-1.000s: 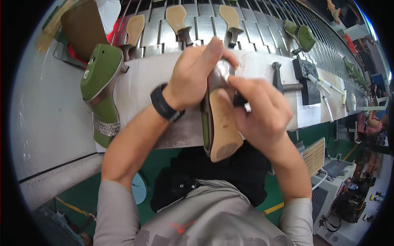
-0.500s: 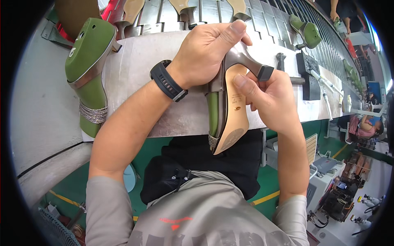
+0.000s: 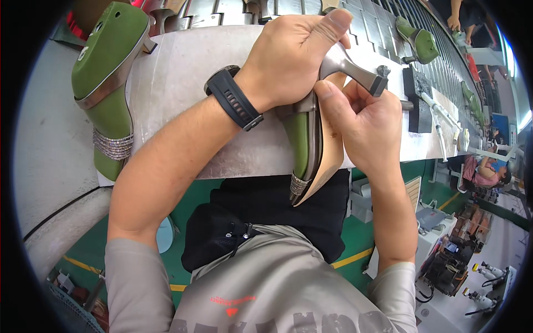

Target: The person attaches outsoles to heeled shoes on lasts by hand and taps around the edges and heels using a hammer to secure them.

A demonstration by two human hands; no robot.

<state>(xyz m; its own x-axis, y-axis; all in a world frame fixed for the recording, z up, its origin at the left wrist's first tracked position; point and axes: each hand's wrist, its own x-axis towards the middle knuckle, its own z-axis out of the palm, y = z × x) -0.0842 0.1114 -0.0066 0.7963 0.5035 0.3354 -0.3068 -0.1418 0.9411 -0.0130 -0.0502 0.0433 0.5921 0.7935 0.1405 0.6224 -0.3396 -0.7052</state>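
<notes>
A high-heeled sandal fitted on a green shoe last (image 3: 300,143) is held over the front edge of the bench, toe toward me and tan sole (image 3: 327,158) turned to the right. My left hand (image 3: 294,58) wraps around its heel end, thumb up along the back. With the thumb against the sole's edge, just below the brown heel (image 3: 355,71), my right hand (image 3: 369,125) grips the sandal; its other fingers curl partly out of sight. Jewelled bands circle the toe. Another sandal on a green last (image 3: 105,83) stands at the bench's left end.
Beyond the white bench top (image 3: 183,77) runs a slatted metal conveyor (image 3: 222,14) carrying more shoes, including a green one (image 3: 417,40). A black block (image 3: 416,100) and white thin-handled tools (image 3: 441,119) lie at right. Another person (image 3: 486,171) sits far right.
Both hands and the sandal have shifted slightly right. The sole is turned more edge-on, and my right thumb has moved up closer to the heel.
</notes>
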